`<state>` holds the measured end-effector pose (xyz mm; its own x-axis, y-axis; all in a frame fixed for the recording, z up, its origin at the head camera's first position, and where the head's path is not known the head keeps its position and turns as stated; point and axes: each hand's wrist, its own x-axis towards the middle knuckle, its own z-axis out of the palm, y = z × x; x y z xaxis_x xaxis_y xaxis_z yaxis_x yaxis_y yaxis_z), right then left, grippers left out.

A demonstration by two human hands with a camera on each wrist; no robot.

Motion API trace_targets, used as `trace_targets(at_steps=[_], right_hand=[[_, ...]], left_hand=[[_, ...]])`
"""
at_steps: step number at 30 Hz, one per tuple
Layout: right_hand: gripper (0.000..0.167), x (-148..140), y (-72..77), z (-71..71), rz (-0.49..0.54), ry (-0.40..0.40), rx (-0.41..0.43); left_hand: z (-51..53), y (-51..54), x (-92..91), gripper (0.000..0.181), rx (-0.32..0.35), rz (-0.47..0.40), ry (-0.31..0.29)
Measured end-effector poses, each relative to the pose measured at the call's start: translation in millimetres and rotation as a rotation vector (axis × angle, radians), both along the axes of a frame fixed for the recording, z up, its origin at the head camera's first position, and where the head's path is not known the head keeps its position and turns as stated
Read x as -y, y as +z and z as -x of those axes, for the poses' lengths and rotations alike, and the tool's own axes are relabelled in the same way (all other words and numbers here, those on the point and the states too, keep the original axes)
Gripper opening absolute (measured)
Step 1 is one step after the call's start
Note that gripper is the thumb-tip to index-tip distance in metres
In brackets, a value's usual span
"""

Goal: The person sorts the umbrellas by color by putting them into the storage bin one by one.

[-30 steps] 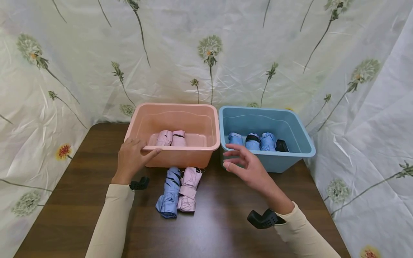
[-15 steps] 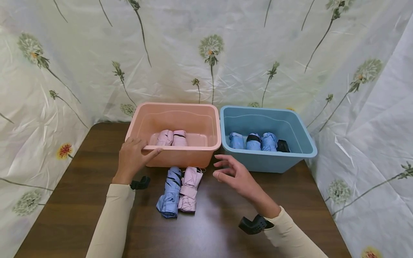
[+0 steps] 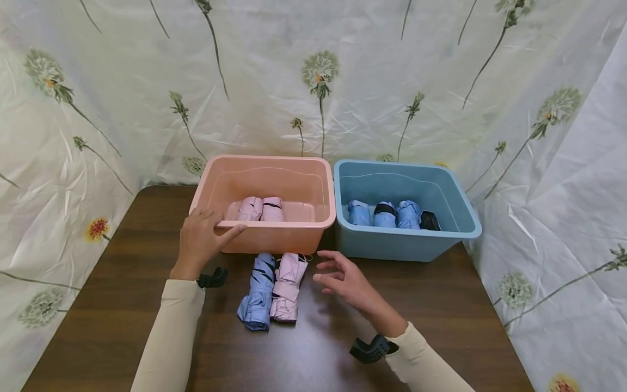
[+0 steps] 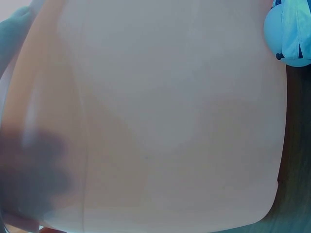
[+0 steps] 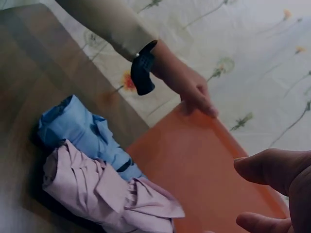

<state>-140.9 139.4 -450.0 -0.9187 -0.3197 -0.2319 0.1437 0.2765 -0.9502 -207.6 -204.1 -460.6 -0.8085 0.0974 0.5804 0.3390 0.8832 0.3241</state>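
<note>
My left hand (image 3: 200, 239) holds the front left corner of the salmon-pink bin (image 3: 274, 237), its thumb lying along the front rim. Before that bin, a folded blue umbrella (image 3: 258, 294) and a folded pink umbrella (image 3: 287, 288) lie side by side on the table. Just right of the pink umbrella hovers my right hand (image 3: 350, 283), fingers spread and loosely bent, holding nothing. In the right wrist view, its thumb and a fingertip point toward the bin, with the pink umbrella (image 5: 97, 189) lying nearer than the blue umbrella (image 5: 80, 126).
Two rolled pink umbrellas (image 3: 251, 209) lie inside the pink bin. Beside it stands a blue bin (image 3: 406, 245) with several rolled blue umbrellas (image 3: 409, 215) and a black object (image 3: 429, 221). A floral curtain (image 3: 264, 81) surrounds the dark wooden table (image 3: 112, 283).
My right hand has moved left and toward me, from the blue bin's front edge to beside the pink umbrella on the table. The left hand stays on the pink bin.
</note>
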Motion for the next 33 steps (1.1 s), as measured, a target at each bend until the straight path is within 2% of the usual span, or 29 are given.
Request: trace_targets(at_steps=[8, 12, 19, 26, 33], right_hand=[[0.061, 13, -4.5, -4.9, 0.098, -0.011, 0.075], [0.064, 18, 1.9, -9.2, 0.110, -0.005, 0.106], [0.068, 21, -25.8, -4.8, 0.124, -0.019, 0.127], [0.071, 28, -25.8, -6.0, 0.137, -0.012, 0.151], [0.069, 30, -51.1, 0.5, 0.140, -0.019, 0.132]], left_hand=[[-0.8, 1.0, -0.7, 0.052, 0.010, -0.004, 0.007], [-0.9, 1.6, -0.5, 0.052, 0.005, -0.005, 0.006], [-1.2, 1.5, -1.0, 0.052, 0.012, -0.014, 0.005], [-1.0, 1.1, -1.5, 0.052, 0.014, -0.011, 0.007], [-0.2, -0.1, -1.0, 0.052, 0.009, -0.014, 0.007]])
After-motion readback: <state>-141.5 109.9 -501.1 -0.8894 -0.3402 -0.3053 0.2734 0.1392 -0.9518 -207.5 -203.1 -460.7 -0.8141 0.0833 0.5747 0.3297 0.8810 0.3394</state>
